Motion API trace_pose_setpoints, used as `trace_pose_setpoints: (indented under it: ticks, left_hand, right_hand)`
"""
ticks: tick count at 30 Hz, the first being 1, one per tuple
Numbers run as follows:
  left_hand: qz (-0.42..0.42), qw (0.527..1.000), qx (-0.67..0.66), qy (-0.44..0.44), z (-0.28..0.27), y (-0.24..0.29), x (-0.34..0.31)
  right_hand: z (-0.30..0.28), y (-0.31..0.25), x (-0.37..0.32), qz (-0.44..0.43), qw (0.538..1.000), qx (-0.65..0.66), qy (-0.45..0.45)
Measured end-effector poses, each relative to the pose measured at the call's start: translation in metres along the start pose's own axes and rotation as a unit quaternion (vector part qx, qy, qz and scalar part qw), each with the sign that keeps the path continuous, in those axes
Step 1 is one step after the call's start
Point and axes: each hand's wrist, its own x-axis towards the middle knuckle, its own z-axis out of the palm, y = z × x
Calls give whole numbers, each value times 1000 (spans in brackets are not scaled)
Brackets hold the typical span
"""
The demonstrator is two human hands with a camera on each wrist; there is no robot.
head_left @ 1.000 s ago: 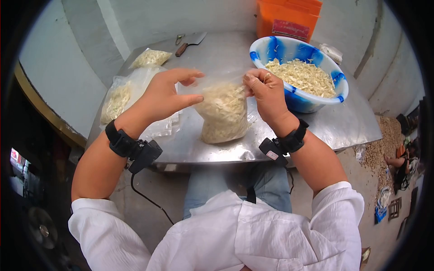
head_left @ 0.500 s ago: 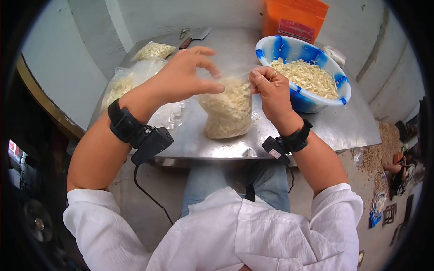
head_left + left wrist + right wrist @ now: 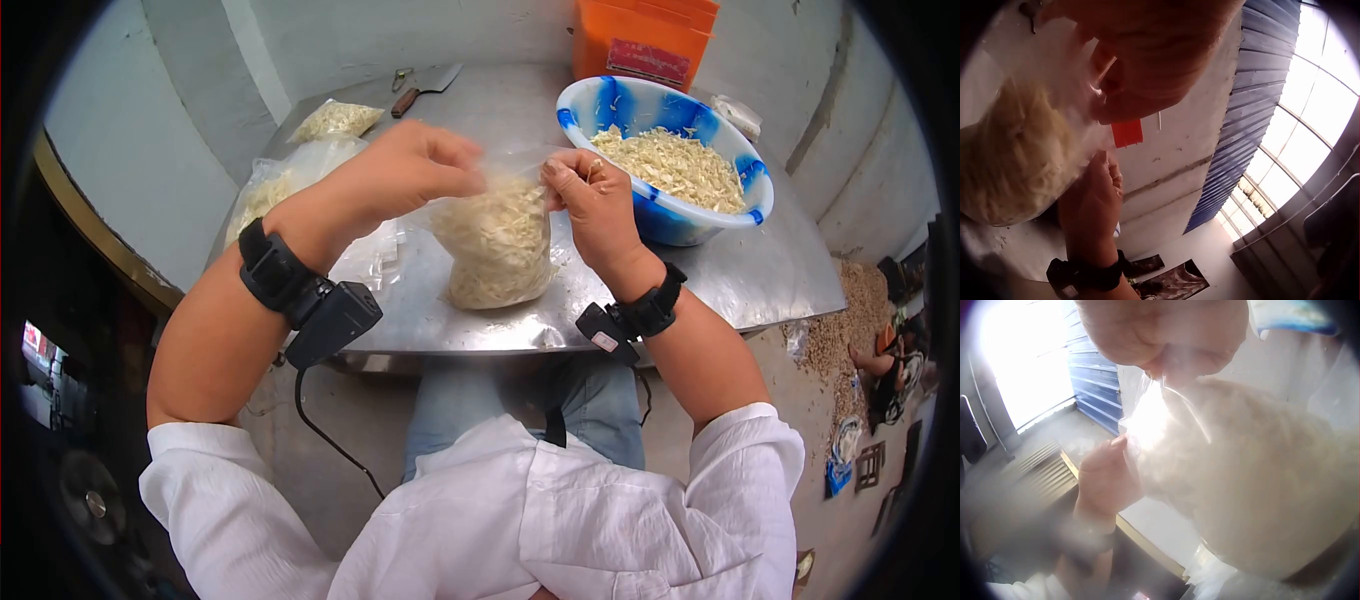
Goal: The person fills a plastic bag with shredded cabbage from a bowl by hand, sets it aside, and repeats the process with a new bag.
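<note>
A clear plastic bag (image 3: pixel 500 250) filled with pale shredded pieces stands on the metal table in front of me, its mouth upward. My right hand (image 3: pixel 597 205) pinches the upper right edge of the bag between thumb and fingers. At the opposite top corner is my left hand (image 3: pixel 405 175), blurred in the head view. In the right wrist view the left hand (image 3: pixel 1107 481) has its thumb at the edge of the plastic. The left wrist view shows the bag (image 3: pixel 1019 156) from the side, with plastic running up to the curled left fingers (image 3: pixel 1110 94).
A blue-and-white basin (image 3: pixel 665 215) of the same shreds stands to the right, an orange container (image 3: pixel 640 45) behind it. On the left lie filled bags (image 3: pixel 345 120) and flat plastic bags (image 3: pixel 370 260). A cleaver (image 3: pixel 425 92) rests near the back of the metal table (image 3: pixel 700 285).
My left hand has moved from spread fingers beside the bag to its top edge, thumb and fingers drawing together. The right hand has kept its pinch on the bag.
</note>
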Motion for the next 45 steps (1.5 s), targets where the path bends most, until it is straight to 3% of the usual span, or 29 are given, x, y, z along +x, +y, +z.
trace_pose_setpoints:
  ticks: [6, 8, 9, 11, 12, 14, 15, 17, 21, 23, 27, 29, 30, 33, 36, 39, 45]
  left_hand:
    - [-1, 997, -40, 63, -12, 2, -2]
    - [40, 984, 157, 71, -17, 5, -3]
    - [40, 984, 157, 71, -17, 5, -4]
    - [157, 888, 420, 105, -16, 4, -6]
    - [157, 888, 419, 105, -15, 6, -8]
    - [144, 830, 531, 86, -13, 12, -11]
    - [143, 831, 531, 87, -13, 9, -10]
    - [223, 789, 561, 113, -14, 0, -8]
    - [265, 839, 463, 107, -27, 0, -11]
    - [147, 954, 237, 114, -31, -1, -17]
    - [93, 943, 289, 135, -48, -24, -27]
    - [142, 955, 161, 204, -45, -46, -32]
    - [141, 955, 161, 205, -41, -51, -35]
    - [61, 987, -11, 145, -22, -60, -52]
    - [140, 971, 53, 186, 0, -69, -54]
    - [101, 963, 25, 247, 14, -69, -50]
    - [151, 942, 4, 299, 21, -69, -44]
  right_hand:
    - [-1, 0, 0, 1, 1000, -1, 0]
    - [-1, 0, 0, 2, 1000, 1, -1]
    - [-2, 0, 0, 3, 1000, 3, -3]
    - [-2, 0, 0, 3, 1000, 2, -5]
    - [-2, 1, 0, 3, 1000, 3, -7]
    - [-1, -1, -1, 5, 1000, 1, -7]
    - [-1, -1, -1, 6, 1000, -1, -7]
    - [-3, -1, 0, 6, 1000, -2, -8]
    - [-3, 1, 0, 14, 1000, 1, 5]
    - [-5, 1, 0, 14, 1000, 2, 1]
    - [-5, 2, 0, 13, 1000, 6, -3]
    - [-5, 2, 0, 13, 1000, 8, -6]
    - [-5, 2, 0, 12, 1000, 9, -9]
    - [-5, 3, 0, 11, 1000, 9, -6]
    - [-5, 3, 1, 11, 1000, 10, -8]
    - [-4, 2, 0, 15, 1000, 3, 0]
    - [-5, 3, -1, 8, 1000, 23, -10]
